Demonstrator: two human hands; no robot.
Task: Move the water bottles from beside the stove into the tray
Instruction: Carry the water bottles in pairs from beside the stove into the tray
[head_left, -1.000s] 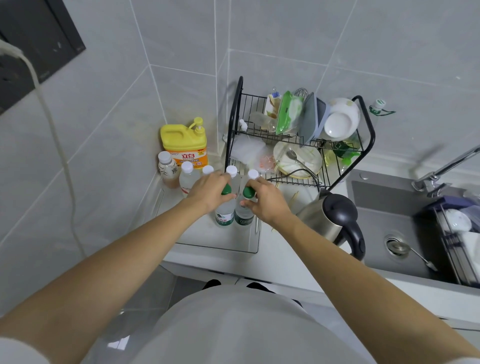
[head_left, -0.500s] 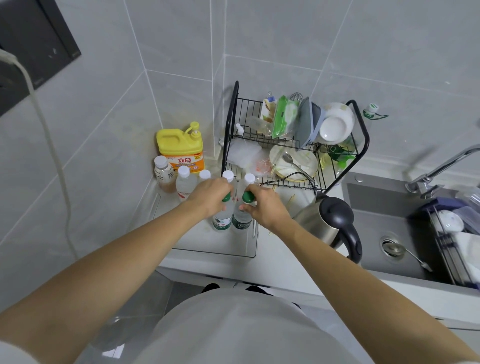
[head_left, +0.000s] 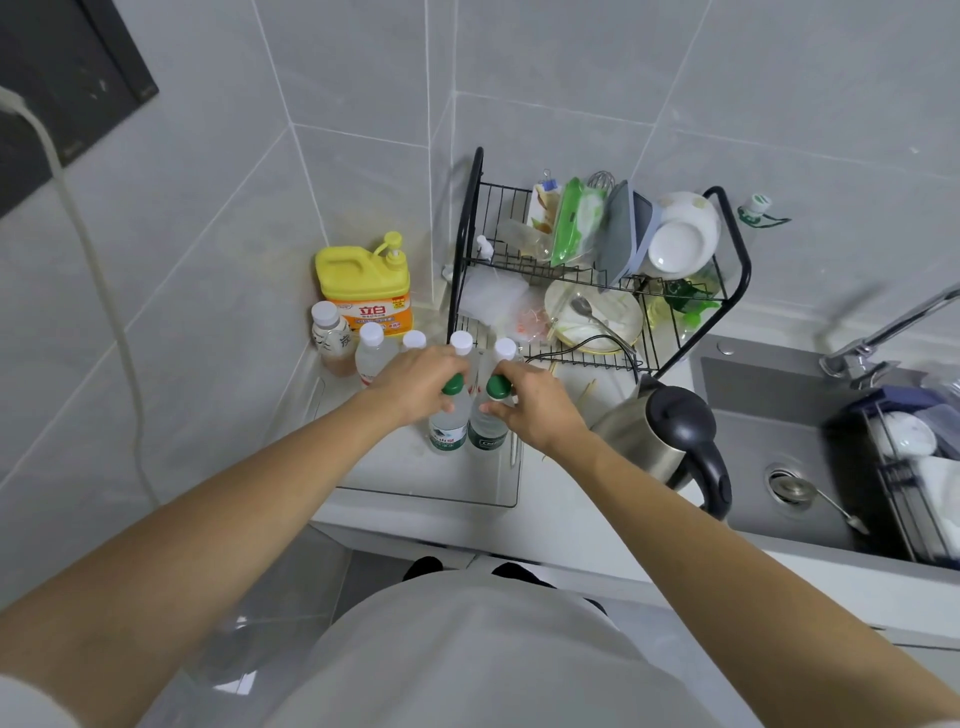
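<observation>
Head view: left hand (head_left: 415, 382) has its fingers clamped on the neck of a green-capped bottle (head_left: 448, 431); right hand (head_left: 535, 402) likewise grips a second green-capped bottle (head_left: 488, 428). Both stand upright, touching, inside the tray (head_left: 457, 488) on the surface (head_left: 550, 519). White-capped bottles (head_left: 372, 353) stand behind.

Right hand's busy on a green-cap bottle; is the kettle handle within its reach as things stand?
Probably yes. The right hand grips its green-cap bottle; the kettle handle sits just to its right with nothing between, but the hand must let go first.

Two hands (head_left: 415, 382) (head_left: 535, 405) around green-capped bottles (head_left: 448, 431) in tray (head_left: 441, 488)
</observation>
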